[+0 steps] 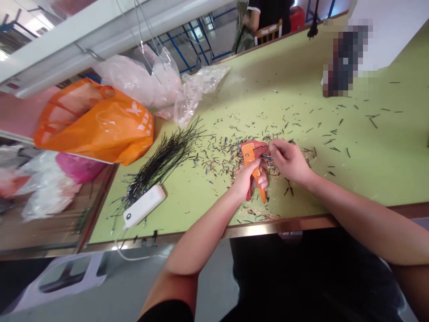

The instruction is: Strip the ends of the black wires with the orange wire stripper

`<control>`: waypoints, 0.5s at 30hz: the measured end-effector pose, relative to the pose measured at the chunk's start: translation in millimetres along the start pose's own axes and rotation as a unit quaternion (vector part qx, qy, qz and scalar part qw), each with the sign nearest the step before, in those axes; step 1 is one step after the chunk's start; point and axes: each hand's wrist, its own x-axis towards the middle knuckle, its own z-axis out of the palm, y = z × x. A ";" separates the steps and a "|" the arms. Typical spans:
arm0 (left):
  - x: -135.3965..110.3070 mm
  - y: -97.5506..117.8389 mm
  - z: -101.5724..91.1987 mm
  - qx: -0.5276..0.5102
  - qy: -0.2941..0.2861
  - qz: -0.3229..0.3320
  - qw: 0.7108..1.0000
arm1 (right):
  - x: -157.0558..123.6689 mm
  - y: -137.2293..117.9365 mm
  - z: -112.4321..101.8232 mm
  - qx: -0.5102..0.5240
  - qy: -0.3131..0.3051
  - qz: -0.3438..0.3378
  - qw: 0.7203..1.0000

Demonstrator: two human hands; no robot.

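My left hand (247, 180) is wrapped round the handles of an orange crimping tool (252, 158), held upright over the green table (375, 165). My right hand (288, 158) is pinched on a small blue-tipped wire piece (267, 156) at the tool's head. Short black wire offcuts and blue-tipped pieces (217, 163) lie scattered around both hands. A bundle of long black wires (164, 161) lies to the left.
A white power bank (144, 206) lies by the table's front edge. An orange plastic bag (100, 123) and clear plastic bags (167, 85) sit at the left back. Another person (268, 13) sits at the far end. A white stool (63, 277) stands below left.
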 end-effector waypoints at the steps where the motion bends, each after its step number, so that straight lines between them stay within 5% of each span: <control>1: 0.4 1.0 1.0 -0.007 0.000 -0.003 1.000 | -0.9 1.7 2.6 0.022 0.007 0.005 1.000; 6: -4.5 12.0 2.4 -0.027 0.000 0.005 1.000 | -6.7 11.6 11.9 0.086 0.026 0.024 0.996; 9: -10.6 16.9 1.1 -0.038 -0.001 0.027 0.999 | -8.2 16.0 12.5 -0.023 0.133 -0.139 0.981; 11: -13.4 16.9 2.5 -0.058 0.006 0.044 0.997 | -9.4 15.1 14.7 -0.075 0.204 -0.291 0.931; 13: -14.6 14.3 7.5 -0.097 0.037 0.066 0.992 | -12.5 11.1 20.4 -0.081 0.211 -0.403 0.887; 15: -14.6 10.0 15.4 -0.137 0.087 0.097 0.982 | -17.3 6.5 28.1 -0.090 0.153 -0.460 0.870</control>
